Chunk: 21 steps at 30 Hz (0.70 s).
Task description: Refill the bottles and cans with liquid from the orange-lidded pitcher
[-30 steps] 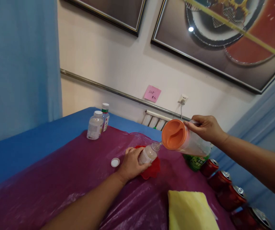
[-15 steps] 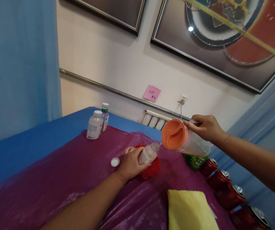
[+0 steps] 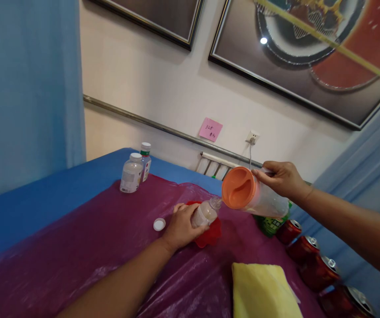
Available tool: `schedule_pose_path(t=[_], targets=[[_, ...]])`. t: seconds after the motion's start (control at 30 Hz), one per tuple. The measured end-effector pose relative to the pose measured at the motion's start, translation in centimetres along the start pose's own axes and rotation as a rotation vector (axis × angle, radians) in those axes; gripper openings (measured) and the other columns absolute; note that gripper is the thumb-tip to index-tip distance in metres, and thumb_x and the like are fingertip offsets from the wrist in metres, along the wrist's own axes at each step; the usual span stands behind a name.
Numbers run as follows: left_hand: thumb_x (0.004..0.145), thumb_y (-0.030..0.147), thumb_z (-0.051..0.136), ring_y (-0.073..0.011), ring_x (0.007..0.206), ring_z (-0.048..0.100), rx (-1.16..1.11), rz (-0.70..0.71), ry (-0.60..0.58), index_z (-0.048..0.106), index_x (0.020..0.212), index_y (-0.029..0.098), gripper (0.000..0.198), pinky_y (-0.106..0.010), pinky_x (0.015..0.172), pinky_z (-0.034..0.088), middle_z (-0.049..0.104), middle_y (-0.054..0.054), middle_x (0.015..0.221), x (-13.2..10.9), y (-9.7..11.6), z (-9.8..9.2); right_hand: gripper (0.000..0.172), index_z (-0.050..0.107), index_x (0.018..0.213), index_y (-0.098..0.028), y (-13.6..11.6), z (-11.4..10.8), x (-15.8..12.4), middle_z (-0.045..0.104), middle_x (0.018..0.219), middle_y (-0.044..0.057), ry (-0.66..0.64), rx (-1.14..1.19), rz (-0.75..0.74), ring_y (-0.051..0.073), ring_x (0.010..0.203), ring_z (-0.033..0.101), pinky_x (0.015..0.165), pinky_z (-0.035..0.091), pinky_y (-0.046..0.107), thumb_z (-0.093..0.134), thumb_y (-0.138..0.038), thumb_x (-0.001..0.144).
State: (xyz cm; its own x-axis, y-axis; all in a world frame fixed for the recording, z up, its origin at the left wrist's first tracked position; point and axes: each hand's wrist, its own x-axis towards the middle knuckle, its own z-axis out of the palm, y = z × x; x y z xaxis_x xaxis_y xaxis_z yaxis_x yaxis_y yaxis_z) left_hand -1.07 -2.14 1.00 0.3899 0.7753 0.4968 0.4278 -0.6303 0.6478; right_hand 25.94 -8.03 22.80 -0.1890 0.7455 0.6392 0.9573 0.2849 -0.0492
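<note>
My left hand (image 3: 183, 226) is wrapped round a clear bottle (image 3: 205, 213), uncapped and tilted to the right, above a red dish (image 3: 211, 234). My right hand (image 3: 280, 177) grips the handle of a clear pitcher (image 3: 265, 204) with an orange lid (image 3: 238, 188). The pitcher is tipped so that its lid faces left, close to the bottle's mouth. Some liquid shows inside the pitcher near the lid; whether a stream runs between the two is hard to make out. A white cap (image 3: 159, 224) lies on the purple sheet, left of my left hand.
Two capped bottles, a wide one (image 3: 131, 174) and a narrower one (image 3: 146, 161), stand at the back left. Several red cans (image 3: 304, 249) line the right edge beside a green package (image 3: 271, 224). A folded yellow cloth (image 3: 262, 291) lies at the front on the purple sheet (image 3: 110, 247).
The pitcher has tipped slightly further, its lid end moving a little left and its far end rising. My left hand and the bottle have hardly moved.
</note>
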Motion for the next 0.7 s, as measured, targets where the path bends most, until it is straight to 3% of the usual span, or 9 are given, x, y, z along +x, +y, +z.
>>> schedule_pose_path(t=[0.7], targets=[[0.069, 0.042, 0.082, -0.0314, 0.116, 0.061, 0.012, -0.002, -0.002, 0.064, 0.126, 0.027, 0.062, -0.047, 0.111, 0.036, 0.073, -0.005, 0.121, 0.1, 0.0, 0.0, 0.055, 0.036, 0.054, -0.023, 1.0, 2.1, -1.2, 0.028, 0.052, -0.005, 0.036, 0.026, 0.019, 0.010, 0.051, 0.027, 0.048, 0.022, 0.027, 0.055, -0.063, 0.087]])
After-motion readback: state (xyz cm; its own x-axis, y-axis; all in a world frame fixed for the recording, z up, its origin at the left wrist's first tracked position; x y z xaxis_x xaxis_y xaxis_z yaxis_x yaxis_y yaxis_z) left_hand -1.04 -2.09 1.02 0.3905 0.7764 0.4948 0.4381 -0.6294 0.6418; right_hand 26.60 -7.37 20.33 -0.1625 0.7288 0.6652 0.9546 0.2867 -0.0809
